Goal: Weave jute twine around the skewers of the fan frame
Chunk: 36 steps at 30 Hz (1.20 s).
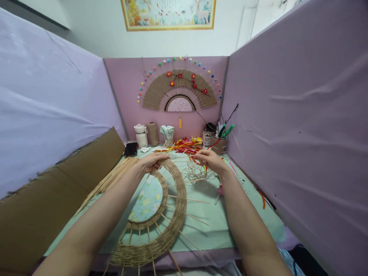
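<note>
A half-round woven fan (179, 199) of twisted cord on thin sticks is tilted over the near edge of the table, with a flowered cloth half-disc (148, 199) at its centre. My left hand (153, 160) grips the fan's upper end, fingers wrapped round the woven band. To the right, my right hand (209, 159) is closed in a pinch, apart from the band; a thin strand seems to run from it toward the left hand. Loose cord (195, 172) lies in tangled loops beneath the right hand.
Thin sticks (110, 178) lie in a bundle at left, beside a cardboard sheet (71, 168). Red and yellow strips (186, 146), a cord spool (153, 134), a white jar (140, 135), a black phone-like object (130, 148) and a tool pot (220, 145) stand or lie at the back. A finished fan (180, 86) hangs behind.
</note>
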Available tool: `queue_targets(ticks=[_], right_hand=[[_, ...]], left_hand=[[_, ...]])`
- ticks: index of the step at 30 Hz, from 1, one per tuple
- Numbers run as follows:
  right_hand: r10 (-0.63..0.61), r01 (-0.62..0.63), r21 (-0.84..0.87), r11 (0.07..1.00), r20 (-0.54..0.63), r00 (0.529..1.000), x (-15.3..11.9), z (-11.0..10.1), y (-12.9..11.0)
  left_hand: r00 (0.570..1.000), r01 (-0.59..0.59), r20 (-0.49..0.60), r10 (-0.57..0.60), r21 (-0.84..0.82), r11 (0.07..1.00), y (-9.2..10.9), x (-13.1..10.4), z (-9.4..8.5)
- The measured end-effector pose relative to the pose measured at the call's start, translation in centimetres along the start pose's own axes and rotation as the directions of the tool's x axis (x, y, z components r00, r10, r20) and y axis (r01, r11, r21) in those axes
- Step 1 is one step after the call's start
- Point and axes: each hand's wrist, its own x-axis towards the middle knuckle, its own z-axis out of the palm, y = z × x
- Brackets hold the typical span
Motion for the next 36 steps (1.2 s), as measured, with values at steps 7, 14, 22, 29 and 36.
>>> queue_targets(ticks=[7, 14, 22, 29, 36], right_hand=[[-0.101, 0.096, -0.268, 0.959, -0.007, 0.995, -1.5, 1.4, -1.3], [0.095, -0.053, -0.184, 0.981, 0.226, 0.97, -1.2, 1.5, 0.3], [0.344, -0.357, -0.04, 0.933, 0.39, 0.854, 0.0, 3.1, 4.0], [0.374, -0.384, -0.077, 0.92, 0.464, 0.803, -0.2, 4.0, 4.5], [0.163, -0.186, 0.184, 0.965, 0.133, 0.978, 0.7, 4.3, 4.2]], left_hand=[[0.999, 0.033, 0.005, -0.033, -0.088, 0.996, -0.5, -0.4, -1.9], [0.999, 0.042, -0.013, -0.044, -0.117, 0.992, -0.7, -0.9, -2.7], [0.985, 0.002, 0.165, 0.045, -0.273, 0.962, -3.7, -3.8, -4.2], [0.956, 0.061, 0.293, 0.021, -0.268, 0.962, -7.7, -7.4, -5.0], [0.995, -0.03, 0.08, 0.064, -0.373, 0.927, -5.3, -5.2, -3.5]])
